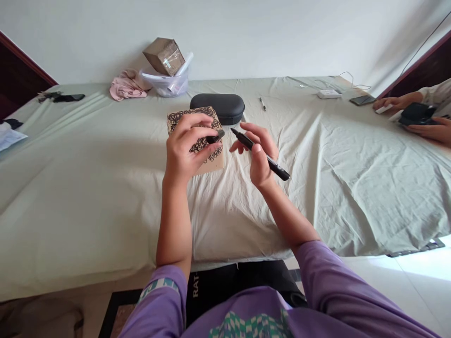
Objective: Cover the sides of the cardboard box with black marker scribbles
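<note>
Between the thumb and fingers of my left hand (pixel 185 148) is a black marker cap (pixel 215 136). My right hand (pixel 262 151) grips a black marker (pixel 276 168), its bare tip pointing left at the cap with a small gap between them. Under my left hand lies a brown cardboard piece (pixel 212 165) covered in looping black scribbles, its lower part plain. My left hand hides some of the drawing. Right behind the cardboard sits a black zip case (pixel 225 107).
At the back stand a clear plastic tub (pixel 169 86) with a cardboard box (pixel 164 55) on it and a pink cloth (pixel 128 85). A pen (pixel 262 104) lies behind my right hand. A white power strip (pixel 330 94) and a phone (pixel 362 100) are at right, near another person's hands (pixel 398 102).
</note>
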Demonstrator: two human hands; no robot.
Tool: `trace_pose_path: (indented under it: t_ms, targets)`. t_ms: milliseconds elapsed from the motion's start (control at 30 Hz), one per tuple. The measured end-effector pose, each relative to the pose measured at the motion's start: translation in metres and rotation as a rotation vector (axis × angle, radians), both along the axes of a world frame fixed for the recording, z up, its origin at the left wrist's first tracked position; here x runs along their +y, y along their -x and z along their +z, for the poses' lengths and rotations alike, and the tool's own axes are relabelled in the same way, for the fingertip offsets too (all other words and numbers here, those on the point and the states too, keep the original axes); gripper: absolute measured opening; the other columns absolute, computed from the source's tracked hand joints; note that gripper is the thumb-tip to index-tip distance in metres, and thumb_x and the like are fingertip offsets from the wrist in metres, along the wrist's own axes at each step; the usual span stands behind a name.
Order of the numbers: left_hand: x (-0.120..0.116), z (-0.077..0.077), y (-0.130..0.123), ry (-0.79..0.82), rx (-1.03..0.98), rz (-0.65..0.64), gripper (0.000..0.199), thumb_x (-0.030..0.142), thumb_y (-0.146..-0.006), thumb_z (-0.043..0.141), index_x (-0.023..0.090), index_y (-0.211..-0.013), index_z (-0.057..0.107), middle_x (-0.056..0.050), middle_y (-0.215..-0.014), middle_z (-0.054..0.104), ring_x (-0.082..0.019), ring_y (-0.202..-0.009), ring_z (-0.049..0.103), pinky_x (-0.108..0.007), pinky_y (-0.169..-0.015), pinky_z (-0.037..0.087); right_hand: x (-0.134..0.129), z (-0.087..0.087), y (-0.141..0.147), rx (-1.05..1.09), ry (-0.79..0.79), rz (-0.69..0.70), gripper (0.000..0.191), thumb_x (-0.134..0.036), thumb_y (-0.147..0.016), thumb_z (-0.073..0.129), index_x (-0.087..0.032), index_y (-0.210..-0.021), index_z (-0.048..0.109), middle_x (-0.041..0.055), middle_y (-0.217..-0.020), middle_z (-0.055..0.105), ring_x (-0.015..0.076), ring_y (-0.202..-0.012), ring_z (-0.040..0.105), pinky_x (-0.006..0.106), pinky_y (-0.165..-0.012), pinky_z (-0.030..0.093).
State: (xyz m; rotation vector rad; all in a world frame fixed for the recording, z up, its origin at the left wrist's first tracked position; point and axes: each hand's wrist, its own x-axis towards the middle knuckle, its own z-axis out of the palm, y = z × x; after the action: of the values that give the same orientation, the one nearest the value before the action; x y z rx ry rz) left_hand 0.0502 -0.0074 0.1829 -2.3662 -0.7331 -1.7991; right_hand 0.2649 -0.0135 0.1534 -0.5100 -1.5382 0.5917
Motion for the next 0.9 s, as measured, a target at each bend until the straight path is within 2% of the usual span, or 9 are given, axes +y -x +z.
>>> trace_pose_path:
  t_ms: [67, 100, 200, 267, 333, 467, 600, 733, 900]
  targets:
    - [-0.001, -0.003, -0.001, 0.061, -0.011, -0.042, 0.019, 0.038, -0.112, 0.074, 0.026, -0.125, 0.075, -0.008, -0.140, 0.081, -0.024, -0.128, 0.079, -0.045, -0.107, 0.067, -0.007, 0.005, 0.000, 0.060, 0.047, 0.042, 0.045, -0.072, -0.106, 0.059, -0.032, -0.127, 0.066, -0.0041, -0.068, 0.056, 0.0198, -0.059, 0.059, 0.039, -0.064, 0.058]
    - [-0.003, -0.004, -0.003, 0.098, -0.036, -0.073, 0.019, 0.038, -0.114, 0.069, 0.026, -0.129, 0.072, -0.007, -0.131, 0.084, -0.022, -0.120, 0.082, -0.040, -0.100, 0.068, -0.010, 0.007, 0.001, 0.092, 0.061, 0.050, 0.042, -0.071, -0.103, 0.064, -0.032, -0.119, 0.064, -0.0064, -0.065, 0.049, 0.0175, -0.054, 0.052, 0.036, -0.058, 0.052]
    - [-0.006, -0.008, -0.013, 0.163, -0.141, -0.169, 0.026, 0.044, -0.121, 0.054, 0.030, -0.130, 0.073, 0.002, -0.082, 0.074, -0.012, -0.065, 0.074, -0.028, -0.062, 0.057, -0.018, 0.015, 0.004, 0.143, 0.098, 0.063, 0.046, -0.071, -0.092, 0.078, -0.031, -0.096, 0.055, -0.0060, -0.068, 0.046, 0.0149, -0.053, 0.042, 0.035, -0.053, 0.044]
    - [-0.009, -0.010, -0.019, 0.198, -0.212, -0.233, 0.039, 0.049, -0.123, 0.044, 0.030, -0.128, 0.077, 0.003, -0.072, 0.064, -0.009, -0.048, 0.057, -0.027, -0.047, 0.041, -0.021, 0.020, 0.004, 0.148, 0.130, 0.080, 0.049, -0.073, -0.088, 0.082, -0.031, -0.091, 0.055, -0.0037, -0.072, 0.050, 0.0154, -0.056, 0.043, 0.036, -0.053, 0.046]
    - [-0.011, -0.011, -0.023, 0.259, -0.276, -0.261, 0.044, 0.052, -0.123, 0.042, 0.029, -0.127, 0.079, 0.001, -0.083, 0.073, -0.008, -0.049, 0.055, -0.028, -0.045, 0.033, -0.023, 0.023, 0.002, 0.162, 0.163, 0.111, 0.048, -0.073, -0.088, 0.081, -0.031, -0.089, 0.058, -0.0031, -0.071, 0.051, 0.0160, -0.055, 0.045, 0.037, -0.054, 0.049]
    - [-0.015, -0.012, -0.022, 0.382, -0.311, -0.273, 0.037, 0.057, -0.119, 0.052, 0.027, -0.126, 0.074, -0.003, -0.113, 0.082, -0.011, -0.068, 0.071, -0.030, -0.055, 0.045, -0.028, 0.028, -0.005, 0.133, 0.273, 0.175, 0.044, -0.072, -0.088, 0.079, -0.031, -0.088, 0.063, -0.0025, -0.065, 0.051, 0.0189, -0.056, 0.051, 0.041, -0.059, 0.057]
    - [-0.015, -0.010, -0.019, 0.418, -0.259, -0.243, 0.032, 0.058, -0.116, 0.059, 0.031, -0.123, 0.075, -0.001, -0.104, 0.078, -0.012, -0.068, 0.071, -0.028, -0.053, 0.047, -0.031, 0.031, -0.007, 0.104, 0.332, 0.246, 0.028, -0.055, -0.091, 0.077, -0.029, -0.086, 0.066, -0.0007, -0.069, 0.060, 0.0179, -0.056, 0.055, 0.039, -0.059, 0.056]
    - [-0.016, -0.007, -0.024, 0.470, -0.174, -0.254, 0.036, 0.067, -0.108, 0.067, 0.034, -0.121, 0.073, 0.000, -0.085, 0.072, -0.020, -0.070, 0.078, -0.030, -0.057, 0.051, -0.029, 0.033, 0.000, 0.138, 0.341, 0.366, 0.013, -0.036, -0.098, 0.068, -0.026, -0.090, 0.067, -0.0053, -0.062, 0.058, 0.0142, -0.054, 0.054, 0.031, -0.057, 0.044]
    - [-0.021, -0.012, -0.039, 0.509, -0.216, -0.237, 0.035, 0.066, -0.114, 0.055, 0.034, -0.120, 0.070, 0.000, -0.080, 0.069, -0.024, -0.072, 0.082, -0.033, -0.060, 0.056, -0.034, 0.032, 0.012, 0.163, 0.410, 0.413, 0.008, -0.030, -0.099, 0.060, -0.027, -0.092, 0.062, -0.0068, -0.061, 0.055, 0.0146, -0.055, 0.049, 0.031, -0.059, 0.039]
